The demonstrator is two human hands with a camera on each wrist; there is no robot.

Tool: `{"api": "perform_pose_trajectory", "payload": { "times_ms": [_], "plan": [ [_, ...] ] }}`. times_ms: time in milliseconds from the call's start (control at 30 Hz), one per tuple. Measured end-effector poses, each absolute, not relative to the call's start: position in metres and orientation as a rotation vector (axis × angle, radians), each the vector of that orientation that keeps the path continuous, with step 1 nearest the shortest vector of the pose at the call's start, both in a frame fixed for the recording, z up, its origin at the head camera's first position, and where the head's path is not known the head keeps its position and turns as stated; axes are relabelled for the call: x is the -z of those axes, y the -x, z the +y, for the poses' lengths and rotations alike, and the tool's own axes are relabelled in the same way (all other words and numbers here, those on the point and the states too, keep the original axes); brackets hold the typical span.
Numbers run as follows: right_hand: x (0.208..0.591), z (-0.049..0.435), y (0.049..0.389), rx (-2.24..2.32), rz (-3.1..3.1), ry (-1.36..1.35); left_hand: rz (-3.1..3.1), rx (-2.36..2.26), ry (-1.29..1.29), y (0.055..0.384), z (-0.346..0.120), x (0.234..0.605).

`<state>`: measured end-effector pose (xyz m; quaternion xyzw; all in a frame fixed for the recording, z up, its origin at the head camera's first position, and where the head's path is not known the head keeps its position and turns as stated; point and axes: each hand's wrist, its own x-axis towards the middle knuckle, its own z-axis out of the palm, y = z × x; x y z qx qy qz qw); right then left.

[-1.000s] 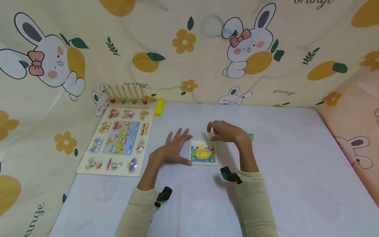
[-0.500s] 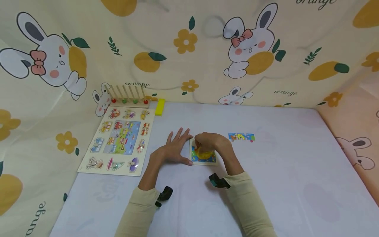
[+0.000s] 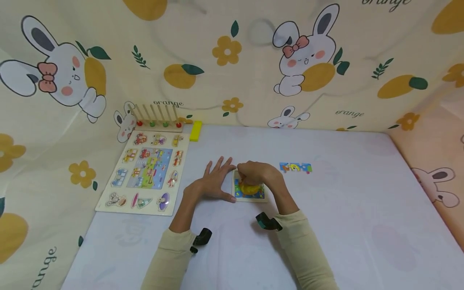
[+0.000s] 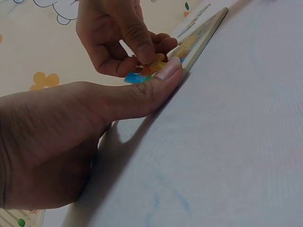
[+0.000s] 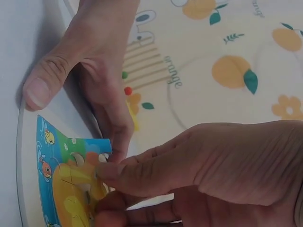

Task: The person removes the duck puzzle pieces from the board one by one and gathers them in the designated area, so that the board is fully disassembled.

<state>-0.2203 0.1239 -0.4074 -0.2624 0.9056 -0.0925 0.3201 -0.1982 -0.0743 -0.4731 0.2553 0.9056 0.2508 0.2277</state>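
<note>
Left hand [image 3: 214, 182] at edge of puzzle [image 3: 250, 200], right hand [image 3: 258, 172] just beside

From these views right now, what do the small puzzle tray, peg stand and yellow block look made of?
Small puzzle tray: probably wood or fibreboard, mostly matte; pale, rigid-looking border with a squared edge.
Peg stand: likely unpainted wood, matte; pale tan, woody colour.
Yellow block: painted wood or plastic, can't tell; even, solid colour, no grain visible.
</note>
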Motion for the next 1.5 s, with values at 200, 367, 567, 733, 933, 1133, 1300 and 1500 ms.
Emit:
{"api": "perform_pose_trajectory", "payload": {
  "times_ms": [200, 367, 567, 733, 933, 1133, 1300, 1500],
  "plan": [
    [0.407, 0.127, 0.224, 0.353, 2.334, 0.819, 2.505, -0.675, -0.702, 0.198, -0.075, 0.474],
    [0.404, 0.132, 0.226, 0.470, 2.291, 0.843, 2.500, -0.676, -0.702, 0.198, -0.075, 0.476],
    [0.397, 0.156, 0.229, 0.588, 2.321, 0.843, 2.497, -0.679, -0.719, 0.197, -0.074, 0.474],
    [0.390, 0.198, 0.232, 0.658, 2.390, 0.707, 2.509, -0.670, -0.716, 0.199, -0.073, 0.477],
    [0.389, 0.243, 0.230, 0.618, 2.408, 0.431, 2.506, -0.661, -0.702, 0.197, -0.072, 0.475],
    [0.398, 0.262, 0.230, 0.608, 2.366, 0.326, 2.506, -0.665, -0.700, 0.197, -0.072, 0.475],
    [0.399, 0.266, 0.231, 0.543, 2.423, 0.228, 2.506, -0.658, -0.707, 0.197, -0.072, 0.476],
    [0.395, 0.257, 0.228, 0.407, 2.435, 0.029, 2.509, -0.669, -0.699, 0.197, -0.072, 0.475]
  ]
}}
